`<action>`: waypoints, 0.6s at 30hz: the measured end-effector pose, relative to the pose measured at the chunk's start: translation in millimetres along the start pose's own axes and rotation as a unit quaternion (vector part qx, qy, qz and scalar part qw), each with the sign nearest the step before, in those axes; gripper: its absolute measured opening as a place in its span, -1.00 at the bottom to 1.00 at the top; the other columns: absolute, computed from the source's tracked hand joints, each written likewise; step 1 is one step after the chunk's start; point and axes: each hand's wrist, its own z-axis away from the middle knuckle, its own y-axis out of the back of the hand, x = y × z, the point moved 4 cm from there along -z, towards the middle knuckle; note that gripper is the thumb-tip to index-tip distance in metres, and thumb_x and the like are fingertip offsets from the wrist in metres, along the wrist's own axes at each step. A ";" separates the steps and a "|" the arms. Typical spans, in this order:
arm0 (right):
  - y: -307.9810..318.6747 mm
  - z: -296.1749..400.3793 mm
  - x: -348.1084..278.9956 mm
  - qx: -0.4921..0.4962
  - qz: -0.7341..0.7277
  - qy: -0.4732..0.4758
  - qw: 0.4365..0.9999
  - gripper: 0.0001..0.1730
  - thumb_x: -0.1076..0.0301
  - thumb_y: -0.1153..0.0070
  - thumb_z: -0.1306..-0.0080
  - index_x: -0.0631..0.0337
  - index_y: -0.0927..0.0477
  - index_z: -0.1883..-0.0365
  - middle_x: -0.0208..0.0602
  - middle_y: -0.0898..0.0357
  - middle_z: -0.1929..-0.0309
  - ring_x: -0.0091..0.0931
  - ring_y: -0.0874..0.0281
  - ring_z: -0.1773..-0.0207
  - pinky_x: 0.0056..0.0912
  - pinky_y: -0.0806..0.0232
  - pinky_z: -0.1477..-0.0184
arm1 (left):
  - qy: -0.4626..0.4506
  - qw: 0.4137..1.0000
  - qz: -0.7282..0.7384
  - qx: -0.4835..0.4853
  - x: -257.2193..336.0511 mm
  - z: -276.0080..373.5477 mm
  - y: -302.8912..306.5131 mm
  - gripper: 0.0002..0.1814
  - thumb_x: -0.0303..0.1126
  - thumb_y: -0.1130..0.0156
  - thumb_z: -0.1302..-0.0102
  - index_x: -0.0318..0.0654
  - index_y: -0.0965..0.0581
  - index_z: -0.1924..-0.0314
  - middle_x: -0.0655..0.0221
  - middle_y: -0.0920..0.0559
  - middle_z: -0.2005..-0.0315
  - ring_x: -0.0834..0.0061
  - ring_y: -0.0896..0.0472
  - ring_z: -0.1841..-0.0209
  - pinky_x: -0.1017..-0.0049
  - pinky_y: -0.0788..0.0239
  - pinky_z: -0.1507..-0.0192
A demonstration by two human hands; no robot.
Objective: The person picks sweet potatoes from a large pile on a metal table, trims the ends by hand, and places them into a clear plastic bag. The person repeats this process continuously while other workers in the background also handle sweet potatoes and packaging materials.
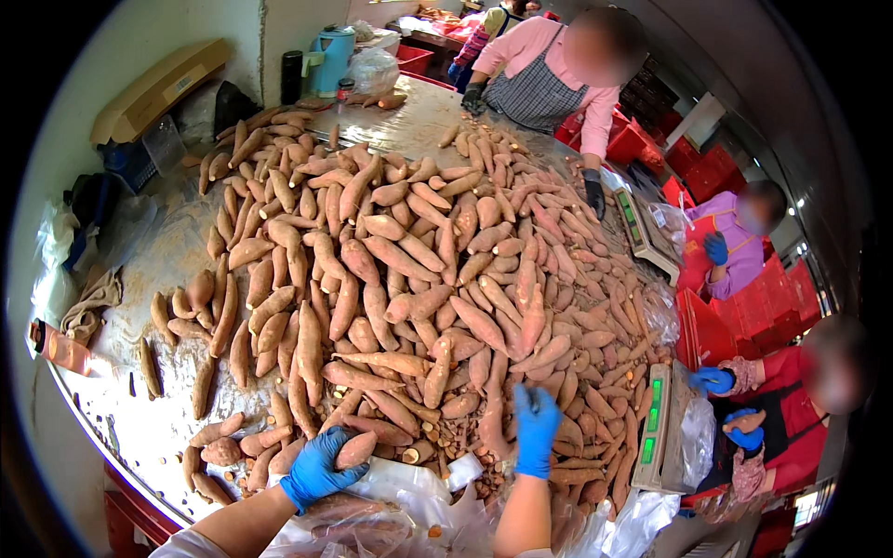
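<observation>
A large heap of sweet potatoes (398, 258) covers much of a metal table (174, 237). My left hand (321, 469), in a blue glove, is closed around a short sweet potato (356, 450) at the near edge of the heap. To the right, my right hand (536, 429), also blue-gloved, is over the heap beside a long sweet potato (494, 411); whether its fingers hold anything cannot be told. Clear plastic bags (404, 481) lie before me between my forearms, with sweet potatoes under or in one. Cut ends and scraps (443, 439) are scattered just beyond the bags.
Digital scales (663, 425) (645, 234) stand along the right edge. Three co-workers are across and to the right, with another person far back. Red crates (753, 314) stack behind them. At left are a bottle (63, 349), a cloth (94, 303) and a cardboard box (160, 91); a blue jug (331, 63) stands behind.
</observation>
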 end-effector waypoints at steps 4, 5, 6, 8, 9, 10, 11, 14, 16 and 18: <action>-14.6 -47.6 -50.8 -0.036 0.045 0.061 0.997 -0.71 0.24 -0.10 -0.32 0.37 -0.55 0.33 -0.26 -0.52 0.52 -0.50 -0.40 0.48 -0.40 -0.30 0.37 | -0.010 1.000 -0.010 0.000 -6.5 -0.2 -1.7 -0.61 -0.24 -0.37 -0.07 -0.28 -0.50 0.17 0.12 -0.55 0.28 0.14 -0.54 0.23 0.34 -0.38 0.15; -29.8 -62.5 -62.0 -0.040 0.065 0.127 0.989 -0.71 0.24 -0.06 -0.34 0.36 -0.55 0.30 -0.20 -0.54 0.48 -0.42 -0.45 0.45 -0.36 -0.32 0.35 | -0.009 1.000 -0.010 0.002 -6.6 1.1 -0.8 -0.62 -0.24 -0.37 -0.07 -0.28 -0.50 0.17 0.12 -0.55 0.28 0.13 -0.54 0.23 0.34 -0.38 0.16; -44.5 -78.3 -67.0 -0.037 0.088 0.191 0.977 -0.71 0.23 -0.03 -0.35 0.35 -0.55 0.27 -0.14 -0.56 0.44 -0.33 -0.51 0.41 -0.31 -0.33 0.33 | -0.009 1.000 -0.009 0.000 -6.0 -0.3 -0.9 -0.62 -0.24 -0.37 -0.07 -0.28 -0.50 0.16 0.12 -0.56 0.28 0.13 -0.55 0.23 0.34 -0.39 0.16; -84.6 -116.5 -66.3 -0.048 0.084 0.204 0.974 -0.67 0.18 0.02 -0.36 0.32 -0.55 0.21 -0.05 -0.58 0.32 -0.19 -0.55 0.29 -0.21 -0.36 0.26 | -0.005 1.000 -0.013 0.006 -2.8 0.6 0.4 -0.62 -0.24 -0.37 -0.08 -0.27 -0.51 0.16 0.12 -0.56 0.29 0.12 -0.55 0.24 0.33 -0.39 0.17; -101.3 -134.1 -66.8 -0.066 0.098 0.193 0.974 -0.62 0.15 0.03 -0.37 0.35 -0.53 0.15 -0.07 -0.57 0.35 -0.31 -0.52 0.31 -0.28 -0.35 0.24 | -0.009 1.000 -0.020 0.006 0.5 -0.5 0.5 -0.61 -0.24 -0.37 -0.08 -0.27 -0.51 0.15 0.12 -0.57 0.29 0.12 -0.56 0.24 0.33 -0.40 0.17; -114.4 -149.1 -70.8 -0.081 0.113 0.183 0.973 -0.56 0.11 0.03 -0.38 0.39 -0.51 0.10 -0.10 -0.55 0.38 -0.43 -0.48 0.33 -0.36 -0.34 0.23 | -0.005 1.000 -0.011 -0.008 -2.1 -1.2 -1.2 -0.60 -0.24 -0.37 -0.08 -0.26 -0.51 0.12 0.12 -0.58 0.26 0.13 -0.57 0.22 0.33 -0.40 0.14; -132.1 -160.3 -79.2 -0.106 0.069 0.143 0.982 -0.54 0.09 0.00 -0.35 0.38 -0.50 0.08 -0.04 -0.57 0.33 -0.36 -0.52 0.29 -0.30 -0.35 0.21 | -0.011 1.000 -0.006 -0.006 -3.6 -1.3 -2.7 -0.60 -0.24 -0.37 -0.09 -0.25 -0.51 0.10 0.13 -0.58 0.25 0.13 -0.57 0.20 0.34 -0.40 0.13; -187.3 -156.2 -108.8 -0.145 0.102 0.136 0.975 -0.39 -0.02 -0.10 -0.25 0.32 -0.44 -0.06 0.09 -0.57 0.12 -0.18 -0.58 0.13 -0.19 -0.39 0.12 | -0.023 1.000 -0.001 -0.001 -7.8 -1.5 -2.9 -0.58 -0.24 -0.36 -0.09 -0.23 -0.51 0.06 0.16 -0.60 0.21 0.16 -0.58 0.17 0.35 -0.41 0.09; -209.8 -136.1 -119.4 -0.101 0.248 0.192 0.944 -0.21 -0.13 -0.14 -0.17 0.22 -0.31 -0.22 0.07 -0.46 -0.08 -0.11 -0.54 0.00 -0.09 -0.43 0.05 | -0.007 1.000 0.010 -0.018 -8.4 -0.4 -1.8 -0.57 -0.23 -0.36 -0.10 -0.21 -0.51 0.04 0.17 -0.60 0.22 0.18 -0.58 0.17 0.35 -0.41 0.09; -215.3 -135.8 -111.2 -0.078 0.224 0.181 0.954 -0.18 -0.16 -0.14 -0.16 0.24 -0.31 -0.23 0.11 -0.44 -0.09 -0.09 -0.53 -0.01 -0.06 -0.44 0.07 | -0.019 1.000 -0.007 -0.012 -4.3 -0.4 -0.8 -0.55 -0.21 -0.35 -0.10 -0.20 -0.51 0.02 0.20 -0.60 0.22 0.19 -0.58 0.17 0.36 -0.41 0.09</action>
